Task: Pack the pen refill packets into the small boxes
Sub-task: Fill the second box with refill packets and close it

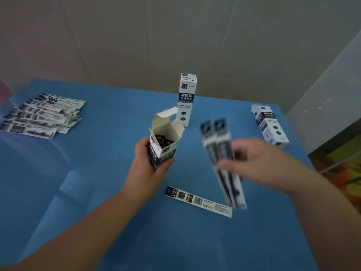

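My left hand (145, 165) grips an open small box (163, 142) upright above the blue table; its top flaps stand up and dark packets show inside. To the right of the box, my right hand (254, 159) holds two long pen refill packets (222, 159) side by side, blurred and tilted. Another refill packet (199, 201) lies flat on the table below my hands. A fanned pile of several refill packets (42, 115) lies at the far left.
A closed box (187, 99) stands upright behind the open one. More boxes (270, 127) lie at the right near the edge of the blue table (97, 192). A grey wall runs behind, and a colourful object (343, 163) sits off the table's right side.
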A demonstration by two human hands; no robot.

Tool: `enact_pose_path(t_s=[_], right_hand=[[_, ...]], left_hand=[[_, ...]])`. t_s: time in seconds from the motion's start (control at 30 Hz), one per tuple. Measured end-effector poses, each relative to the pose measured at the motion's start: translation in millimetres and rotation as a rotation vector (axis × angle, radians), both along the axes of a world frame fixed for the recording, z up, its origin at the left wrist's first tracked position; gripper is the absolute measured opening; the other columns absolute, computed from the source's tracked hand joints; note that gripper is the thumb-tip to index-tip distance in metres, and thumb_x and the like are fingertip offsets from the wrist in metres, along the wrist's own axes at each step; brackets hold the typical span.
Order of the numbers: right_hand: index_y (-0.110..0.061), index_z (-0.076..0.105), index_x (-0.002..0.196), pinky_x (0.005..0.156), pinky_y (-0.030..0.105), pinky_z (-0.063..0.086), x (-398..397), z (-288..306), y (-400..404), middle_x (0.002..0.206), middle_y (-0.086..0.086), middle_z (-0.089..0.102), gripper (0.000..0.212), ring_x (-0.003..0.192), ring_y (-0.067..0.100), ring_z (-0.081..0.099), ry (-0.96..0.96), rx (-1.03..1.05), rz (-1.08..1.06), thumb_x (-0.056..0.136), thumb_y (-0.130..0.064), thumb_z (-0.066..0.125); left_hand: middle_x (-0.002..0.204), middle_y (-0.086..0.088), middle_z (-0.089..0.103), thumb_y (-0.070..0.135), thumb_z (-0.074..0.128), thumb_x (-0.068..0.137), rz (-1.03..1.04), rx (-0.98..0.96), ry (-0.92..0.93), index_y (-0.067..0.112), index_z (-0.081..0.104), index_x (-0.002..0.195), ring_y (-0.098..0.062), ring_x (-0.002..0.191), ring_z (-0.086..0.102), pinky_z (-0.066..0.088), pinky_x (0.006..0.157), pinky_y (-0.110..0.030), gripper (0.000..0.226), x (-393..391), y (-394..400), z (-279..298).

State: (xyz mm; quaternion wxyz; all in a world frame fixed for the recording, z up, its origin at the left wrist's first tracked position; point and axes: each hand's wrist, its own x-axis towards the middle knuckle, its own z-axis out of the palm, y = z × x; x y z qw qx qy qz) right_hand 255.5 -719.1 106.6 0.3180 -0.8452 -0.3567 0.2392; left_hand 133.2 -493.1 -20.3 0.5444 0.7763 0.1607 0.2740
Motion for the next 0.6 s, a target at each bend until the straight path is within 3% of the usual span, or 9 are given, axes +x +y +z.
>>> enact_pose_path(t_s=[0.07, 0.13, 0.27, 0.4, 0.6], right_hand=[[-0.024, 0.071, 0.085, 0.065, 0.032, 0.056, -7, -21, 4, 0.079, -0.004, 0.073, 0.019, 0.069, 0.008, 0.067, -0.074, -0.393, 0.131, 0.085, -0.043, 0.073], [-0.017, 0.064, 0.078, 0.058, 0.031, 0.047, -18, -43, 14, 0.074, 0.001, 0.066, 0.026, 0.063, 0.011, 0.059, -0.127, -0.551, 0.194, 0.087, -0.041, 0.070], [-0.011, 0.062, 0.081, 0.067, 0.037, 0.054, -36, -77, 25, 0.087, 0.008, 0.063, 0.023, 0.078, 0.024, 0.062, -0.235, -0.615, 0.221, 0.086, -0.033, 0.067], [-0.016, 0.059, 0.078, 0.058, 0.030, 0.042, -44, -93, 29, 0.082, 0.002, 0.056, 0.008, 0.075, 0.027, 0.060, -0.398, -0.617, 0.190, 0.086, -0.017, 0.059], [-0.019, 0.067, 0.092, 0.062, 0.031, 0.042, -44, -99, 28, 0.090, 0.003, 0.063, 0.014, 0.085, 0.027, 0.062, -0.407, -0.585, 0.181, 0.087, -0.013, 0.056]], left_hand=[[0.109, 0.039, 0.058, 0.039, 0.074, 0.078, 0.006, -0.005, 0.004, 0.076, 0.033, 0.106, 0.010, 0.102, 0.061, 0.047, 0.079, -0.007, 0.061, 0, 0, 2], [0.110, 0.037, 0.058, 0.045, 0.072, 0.076, 0.007, -0.011, 0.001, 0.075, 0.033, 0.107, 0.008, 0.102, 0.062, 0.047, 0.080, -0.007, 0.058, 1, -1, 2], [0.108, 0.036, 0.059, 0.044, 0.073, 0.077, 0.011, 0.001, -0.006, 0.073, 0.034, 0.108, 0.009, 0.097, 0.062, 0.046, 0.076, -0.005, 0.058, 1, -1, 2], [0.109, 0.037, 0.059, 0.042, 0.074, 0.076, 0.014, -0.002, -0.017, 0.074, 0.035, 0.108, 0.009, 0.101, 0.061, 0.046, 0.079, -0.005, 0.059, 2, -1, 0], [0.109, 0.038, 0.058, 0.038, 0.074, 0.078, 0.017, 0.008, -0.014, 0.073, 0.034, 0.107, 0.009, 0.104, 0.061, 0.046, 0.080, -0.005, 0.061, 2, 0, -2]])
